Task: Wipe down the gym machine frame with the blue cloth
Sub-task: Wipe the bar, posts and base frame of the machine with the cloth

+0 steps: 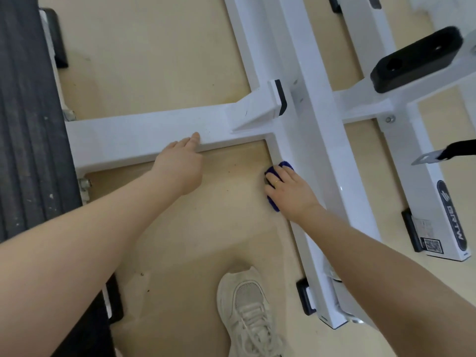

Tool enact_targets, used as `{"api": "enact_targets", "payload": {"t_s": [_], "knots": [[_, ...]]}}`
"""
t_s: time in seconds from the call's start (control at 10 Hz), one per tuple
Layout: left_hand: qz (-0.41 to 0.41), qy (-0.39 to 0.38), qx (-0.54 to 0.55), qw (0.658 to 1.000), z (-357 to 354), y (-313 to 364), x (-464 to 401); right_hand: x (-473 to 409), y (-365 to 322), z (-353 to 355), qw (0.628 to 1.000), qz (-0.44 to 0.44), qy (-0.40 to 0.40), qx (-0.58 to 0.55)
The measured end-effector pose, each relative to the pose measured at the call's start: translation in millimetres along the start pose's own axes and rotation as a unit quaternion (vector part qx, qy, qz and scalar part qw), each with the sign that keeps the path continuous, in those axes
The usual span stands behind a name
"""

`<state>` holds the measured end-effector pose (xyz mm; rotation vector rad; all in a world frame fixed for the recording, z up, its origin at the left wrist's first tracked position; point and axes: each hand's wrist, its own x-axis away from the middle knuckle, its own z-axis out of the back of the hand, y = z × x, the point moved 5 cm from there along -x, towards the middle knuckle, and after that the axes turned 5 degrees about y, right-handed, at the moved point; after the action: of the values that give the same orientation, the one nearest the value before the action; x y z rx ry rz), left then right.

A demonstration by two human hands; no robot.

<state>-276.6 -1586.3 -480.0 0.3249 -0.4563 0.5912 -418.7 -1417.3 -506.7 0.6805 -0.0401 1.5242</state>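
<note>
The white gym machine frame lies low over the tan floor, a long beam running from top centre to bottom right with a cross beam branching left. My right hand presses the blue cloth against the left side of the long beam, just below the joint; only the cloth's edges show around my fingers. My left hand rests on the front edge of the cross beam, fingers straight.
A dark ribbed platform fills the left side. A black pad sits on a frame arm at upper right, and a second white beam with a label runs at the right. My beige shoe stands on the floor below.
</note>
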Motion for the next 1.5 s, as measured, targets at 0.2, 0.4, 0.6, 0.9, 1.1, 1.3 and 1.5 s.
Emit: {"api": "enact_targets", "payload": {"t_s": [0.2,0.4,0.6,0.9,1.1,1.3,1.5], "knots": [[0.000,0.003,0.004,1.000,19,-4,-7,12,-2,-6,0.996,0.070,-0.036,0.033],[-0.038,-0.018,-0.007,0.999,23,-19,-10,-80,17,33,0.996,-0.088,0.009,-0.029],[-0.014,0.001,-0.229,0.973,43,-54,0,-90,-33,47,0.509,-0.515,-0.045,-0.688],[-0.064,-0.058,-0.340,0.937,55,-97,36,-138,-178,146,-0.001,-0.361,-0.112,-0.926],[-0.078,-0.031,-0.281,0.956,54,-102,43,-131,-126,113,-0.007,-0.491,0.023,-0.871],[-0.052,-0.033,-0.255,0.965,47,-95,39,-135,-126,92,-0.011,-0.552,0.073,-0.830],[-0.103,0.041,-0.174,0.978,44,-60,18,-112,-78,86,-0.066,-0.565,0.062,-0.820]]}}
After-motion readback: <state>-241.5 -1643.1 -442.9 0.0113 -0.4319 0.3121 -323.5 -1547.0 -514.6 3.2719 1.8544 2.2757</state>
